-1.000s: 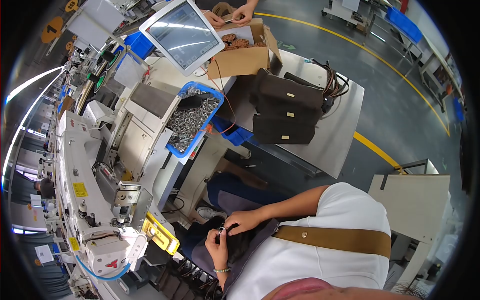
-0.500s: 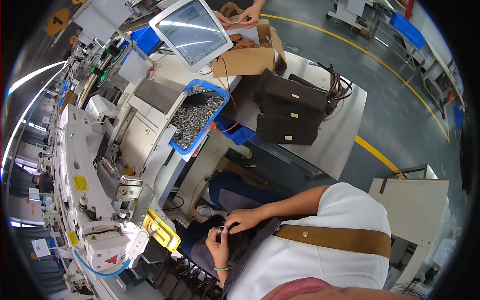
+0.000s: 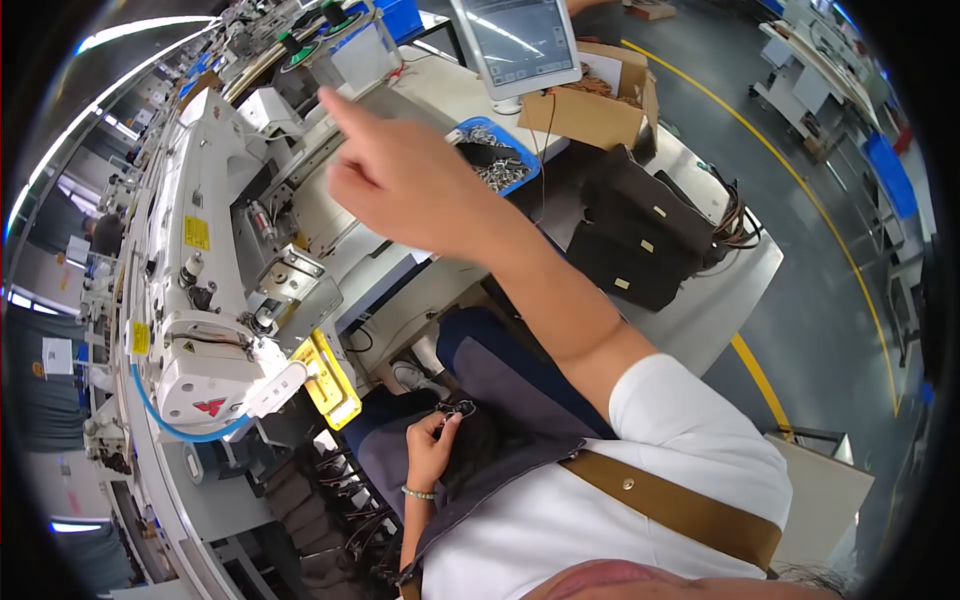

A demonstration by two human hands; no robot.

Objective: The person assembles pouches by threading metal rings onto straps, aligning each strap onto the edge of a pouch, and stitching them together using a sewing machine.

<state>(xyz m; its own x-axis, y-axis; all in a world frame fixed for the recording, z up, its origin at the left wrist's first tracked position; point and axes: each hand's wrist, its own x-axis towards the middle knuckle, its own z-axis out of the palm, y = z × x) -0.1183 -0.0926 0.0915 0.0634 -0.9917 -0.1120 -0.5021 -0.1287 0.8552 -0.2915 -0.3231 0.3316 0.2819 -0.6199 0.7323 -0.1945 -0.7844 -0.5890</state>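
My left hand point(image 3: 430, 447), with a beaded bracelet on the wrist, is closed over my lap. Its thumb and fingers pinch a small shiny metal ring-like piece point(image 3: 460, 408), whose exact kind is too small to tell. Dark cloth point(image 3: 478, 445) lies beside and below these fingers. Up across the view reaches my right hand point(image 3: 410, 180), its index finger stretched out and the others partly curled. I see nothing in it. It passes in front of the white machine's table and left of a blue bin point(image 3: 520, 165) of small metal pieces.
At left stands a white sewing machine point(image 3: 205, 290) with a lit head and yellow plate point(image 3: 325, 380). Right of the bin are dark fabric pieces point(image 3: 645, 235) on a metal table, a cardboard box point(image 3: 590, 115) and a screen point(image 3: 515, 45). Dark pieces hang below.
My right hand has left my left hand and swung up and forward. The left still holds the small metal piece. The view has shifted, and the other person's hands at the box no longer show.
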